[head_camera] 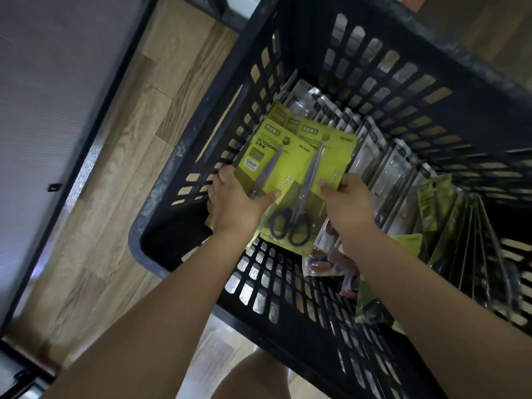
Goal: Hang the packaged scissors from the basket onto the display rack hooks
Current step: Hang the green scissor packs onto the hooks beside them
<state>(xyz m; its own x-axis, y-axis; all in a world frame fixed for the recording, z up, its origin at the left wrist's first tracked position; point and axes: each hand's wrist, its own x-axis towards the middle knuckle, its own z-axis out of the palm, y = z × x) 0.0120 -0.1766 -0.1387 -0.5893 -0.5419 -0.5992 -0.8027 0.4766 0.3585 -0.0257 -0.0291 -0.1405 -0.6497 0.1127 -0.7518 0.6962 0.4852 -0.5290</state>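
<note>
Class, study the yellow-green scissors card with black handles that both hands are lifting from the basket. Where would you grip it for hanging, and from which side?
Probably pinch the scissors card by its bare lower side edges, beside the black handles, coming from the near end as the left hand and right hand do. That leaves its far top end clear for a hook.

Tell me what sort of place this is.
Most likely a shop aisle during restocking. A black plastic basket holds many carded retail packs, both hands grip yellow-green scissors packages printed with "SCISSORS", and dark shelving framing stands on the wood-look floor.
</note>
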